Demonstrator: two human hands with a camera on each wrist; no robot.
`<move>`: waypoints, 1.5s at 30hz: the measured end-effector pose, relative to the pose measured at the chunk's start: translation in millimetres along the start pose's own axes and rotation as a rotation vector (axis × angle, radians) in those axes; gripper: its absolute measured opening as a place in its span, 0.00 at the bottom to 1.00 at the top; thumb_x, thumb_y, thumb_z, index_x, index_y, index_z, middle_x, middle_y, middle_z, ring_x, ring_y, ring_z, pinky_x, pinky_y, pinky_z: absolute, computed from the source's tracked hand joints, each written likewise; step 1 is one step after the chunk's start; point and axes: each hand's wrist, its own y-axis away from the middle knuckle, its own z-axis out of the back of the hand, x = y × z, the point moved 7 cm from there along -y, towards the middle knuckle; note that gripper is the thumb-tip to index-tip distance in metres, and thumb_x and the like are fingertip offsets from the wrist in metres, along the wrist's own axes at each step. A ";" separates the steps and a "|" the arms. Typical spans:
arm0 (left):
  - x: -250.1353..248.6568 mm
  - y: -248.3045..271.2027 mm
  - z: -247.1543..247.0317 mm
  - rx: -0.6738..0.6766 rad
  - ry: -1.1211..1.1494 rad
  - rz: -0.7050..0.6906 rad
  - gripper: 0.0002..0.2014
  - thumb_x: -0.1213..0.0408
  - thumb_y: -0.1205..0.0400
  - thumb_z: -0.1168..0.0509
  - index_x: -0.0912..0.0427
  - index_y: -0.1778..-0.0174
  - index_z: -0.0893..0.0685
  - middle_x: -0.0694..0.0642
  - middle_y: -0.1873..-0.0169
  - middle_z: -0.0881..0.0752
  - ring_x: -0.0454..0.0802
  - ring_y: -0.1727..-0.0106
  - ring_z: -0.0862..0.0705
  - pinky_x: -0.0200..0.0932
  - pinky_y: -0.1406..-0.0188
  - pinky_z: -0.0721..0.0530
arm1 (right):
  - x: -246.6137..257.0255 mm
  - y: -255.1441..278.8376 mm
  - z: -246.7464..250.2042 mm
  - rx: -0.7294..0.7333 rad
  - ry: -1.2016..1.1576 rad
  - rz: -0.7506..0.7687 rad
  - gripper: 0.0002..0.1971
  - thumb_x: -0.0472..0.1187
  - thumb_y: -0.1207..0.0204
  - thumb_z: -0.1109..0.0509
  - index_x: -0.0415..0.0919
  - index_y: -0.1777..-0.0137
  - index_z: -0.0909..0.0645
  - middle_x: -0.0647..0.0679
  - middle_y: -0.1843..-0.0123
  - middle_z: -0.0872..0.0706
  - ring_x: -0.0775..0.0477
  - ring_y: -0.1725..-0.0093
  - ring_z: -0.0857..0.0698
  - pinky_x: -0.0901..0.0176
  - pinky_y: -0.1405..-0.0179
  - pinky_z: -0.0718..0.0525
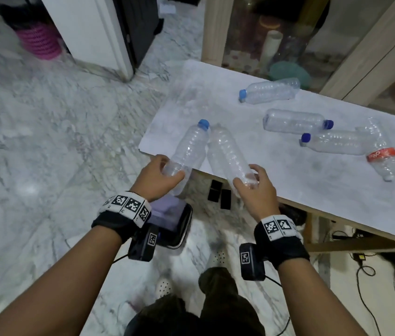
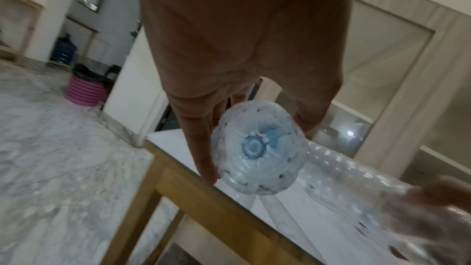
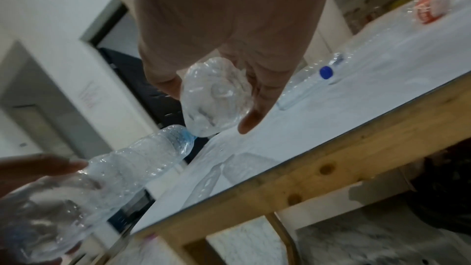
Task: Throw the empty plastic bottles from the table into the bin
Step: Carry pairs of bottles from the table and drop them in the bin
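Observation:
Two clear empty bottles stick out over the near left corner of the white table (image 1: 252,132). My left hand (image 1: 167,169) grips the base of the blue-capped bottle (image 1: 191,147), seen end-on in the left wrist view (image 2: 258,154). My right hand (image 1: 249,181) grips the base of the bottle beside it (image 1: 226,154), whose bottom shows in the right wrist view (image 3: 216,96). Several more bottles lie further back on the table, one with a red label (image 1: 383,155). The pink bin (image 1: 40,42) with a black liner stands on the floor far to the left, also in the left wrist view (image 2: 85,92).
A glass-fronted cabinet (image 1: 276,40) stands behind the table. A white door frame (image 1: 109,44) and a dark case (image 1: 140,25) are between the table and the bin. A stool (image 1: 174,221) sits under my left wrist. Cables (image 1: 363,265) lie on the marble floor.

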 end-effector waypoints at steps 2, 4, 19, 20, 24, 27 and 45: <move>24.4 18.9 18.1 -0.033 0.012 0.039 0.25 0.49 0.27 0.28 0.51 0.36 0.25 0.51 0.54 0.19 0.48 0.54 0.18 0.42 0.57 0.23 | 2.7 19.3 -8.9 0.060 0.015 0.045 0.26 0.47 0.27 0.27 0.48 0.30 0.27 0.50 0.44 0.19 0.52 0.56 0.15 0.65 0.61 0.14; 49.7 39.2 33.3 -0.070 0.013 0.097 0.25 0.49 0.27 0.28 0.50 0.36 0.25 0.56 0.51 0.18 0.53 0.52 0.17 0.43 0.56 0.22 | 0.4 34.2 -18.8 0.102 0.058 0.077 0.28 0.48 0.28 0.26 0.48 0.28 0.27 0.50 0.39 0.20 0.49 0.45 0.17 0.54 0.44 0.16; 223.6 138.7 -5.5 -0.174 0.057 0.546 0.25 0.46 0.31 0.28 0.52 0.42 0.25 0.58 0.55 0.16 0.56 0.56 0.14 0.49 0.54 0.13 | -105.9 63.0 -160.4 0.533 0.460 0.204 0.23 0.45 0.30 0.25 0.38 0.37 0.25 0.48 0.48 0.24 0.45 0.52 0.22 0.57 0.55 0.26; 236.2 136.1 -9.5 -0.170 0.045 0.568 0.25 0.47 0.30 0.28 0.53 0.40 0.25 0.58 0.54 0.16 0.56 0.55 0.14 0.49 0.53 0.13 | -113.9 60.6 -175.5 0.546 0.479 0.198 0.21 0.42 0.30 0.25 0.36 0.39 0.24 0.47 0.50 0.24 0.46 0.54 0.24 0.59 0.56 0.28; 282.4 118.4 -19.3 -0.158 0.021 0.620 0.26 0.46 0.31 0.29 0.53 0.41 0.25 0.57 0.51 0.16 0.56 0.54 0.15 0.48 0.57 0.16 | -150.0 39.9 -243.3 0.537 0.565 0.230 0.19 0.39 0.33 0.26 0.33 0.44 0.23 0.40 0.49 0.20 0.43 0.54 0.23 0.61 0.59 0.30; 314.5 98.5 -21.0 -0.126 0.004 0.624 0.28 0.45 0.28 0.30 0.54 0.36 0.27 0.55 0.49 0.18 0.54 0.52 0.17 0.43 0.58 0.23 | -175.2 25.0 -297.2 0.526 0.557 0.211 0.21 0.38 0.33 0.25 0.33 0.42 0.26 0.35 0.41 0.23 0.34 0.45 0.20 0.50 0.50 0.20; 404.9 36.4 -56.0 -0.171 0.193 0.724 0.29 0.45 0.24 0.33 0.53 0.30 0.29 0.55 0.47 0.20 0.52 0.48 0.21 0.41 0.49 0.28 | -271.2 -1.5 -448.3 0.671 0.815 -0.050 0.19 0.39 0.22 0.37 0.36 0.33 0.23 0.33 0.35 0.17 0.31 0.37 0.17 0.47 0.43 0.18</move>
